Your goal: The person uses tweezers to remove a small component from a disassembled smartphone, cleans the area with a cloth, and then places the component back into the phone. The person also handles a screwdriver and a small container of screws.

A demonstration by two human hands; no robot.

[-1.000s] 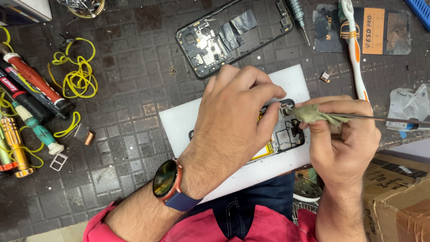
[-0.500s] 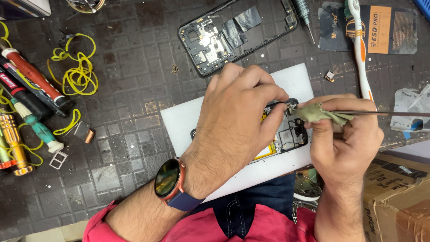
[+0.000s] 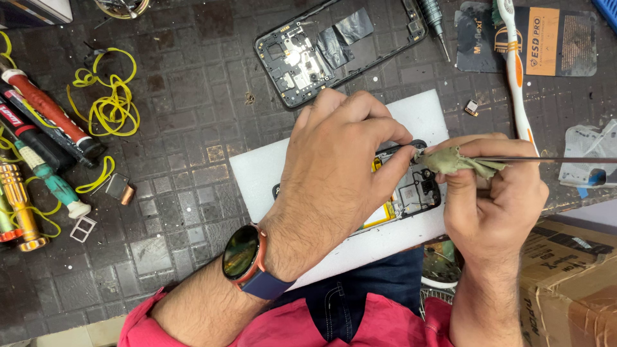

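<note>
Greenish cloth (image 3: pixel 459 160) and a thin metal tool (image 3: pixel 546 159) were pinched in the right hand (image 3: pixel 491 205). The left hand (image 3: pixel 334 186) pressed down on the opened phone (image 3: pixel 418 189), hiding most of it, on a white pad (image 3: pixel 263 173). A removed back cover (image 3: pixel 334 48) lay at twelve o'clock, a toothbrush (image 3: pixel 514 71) at two.

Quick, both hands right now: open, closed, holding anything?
Left hand: closed, fingertips pinched at the opened phone on the white pad.
Right hand: closed on a thin metal tool wrapped in greenish cloth.

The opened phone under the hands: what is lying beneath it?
The phone lies on a white foam sheet, which rests on the dark mat. The left hand covers most of the phone, so its left part and the sheet there cannot be seen.
</note>
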